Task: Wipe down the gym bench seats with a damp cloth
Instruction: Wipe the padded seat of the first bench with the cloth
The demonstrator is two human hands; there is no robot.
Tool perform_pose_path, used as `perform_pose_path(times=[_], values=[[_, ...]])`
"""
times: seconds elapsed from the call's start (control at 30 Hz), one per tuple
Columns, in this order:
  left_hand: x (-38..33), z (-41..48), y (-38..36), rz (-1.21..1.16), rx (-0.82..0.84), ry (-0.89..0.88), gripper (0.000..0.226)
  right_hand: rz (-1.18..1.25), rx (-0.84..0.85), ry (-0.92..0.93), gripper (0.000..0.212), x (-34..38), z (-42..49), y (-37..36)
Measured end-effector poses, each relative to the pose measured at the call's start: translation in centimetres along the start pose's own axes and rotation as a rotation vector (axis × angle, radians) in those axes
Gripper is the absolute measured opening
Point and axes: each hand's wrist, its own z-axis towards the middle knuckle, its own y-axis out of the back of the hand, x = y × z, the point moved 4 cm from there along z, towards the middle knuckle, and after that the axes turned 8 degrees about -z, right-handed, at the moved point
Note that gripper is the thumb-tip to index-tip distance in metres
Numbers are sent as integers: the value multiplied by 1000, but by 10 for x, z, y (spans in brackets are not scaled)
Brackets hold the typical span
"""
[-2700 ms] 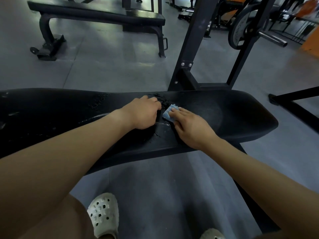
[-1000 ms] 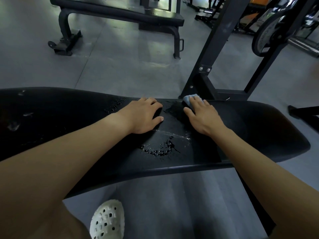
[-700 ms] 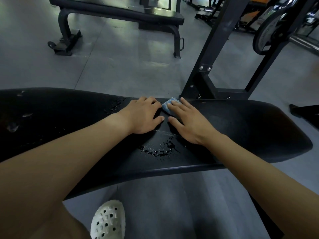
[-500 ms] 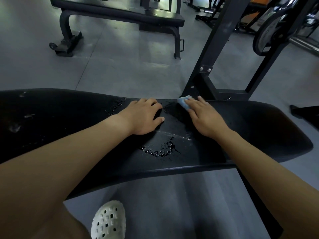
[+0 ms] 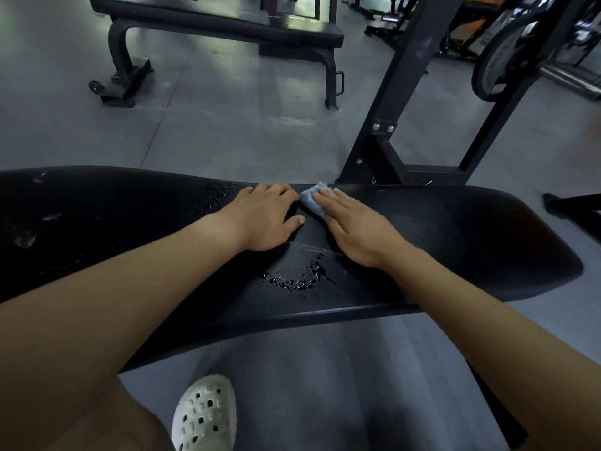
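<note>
A long black padded bench seat (image 5: 471, 242) runs across the view in front of me. My right hand (image 5: 357, 229) lies flat on it, its straight fingers pressing a small blue cloth (image 5: 310, 198) against the pad near the far edge. My left hand (image 5: 266, 216) rests flat on the pad just left of the cloth, fingers relaxed. Water droplets (image 5: 299, 278) sit on the pad below both hands, and more droplets (image 5: 214, 196) show left of my left hand.
A black steel rack upright (image 5: 400, 92) rises right behind the bench. A weight plate (image 5: 500, 60) hangs at the upper right. Another flat bench (image 5: 221, 24) stands across the grey floor. My white clog (image 5: 205, 415) is on the floor below the seat.
My right hand has slid the blue cloth back and forth along the far edge, now leftward toward my left hand. My left hand has stayed in place on the pad.
</note>
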Motion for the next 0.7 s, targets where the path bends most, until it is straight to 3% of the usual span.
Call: perform_pose_path(times=[0.27,0.57,0.7], values=[[15,-16,10,55,20,93,61,-14,-85,-314,52,-26,10,5],[20,-21,11,45,-9,106,57,42,11,20,52,28,25,-3],[21,-20,10,35,-4,108,58,62,-11,-87,53,9,25,5]])
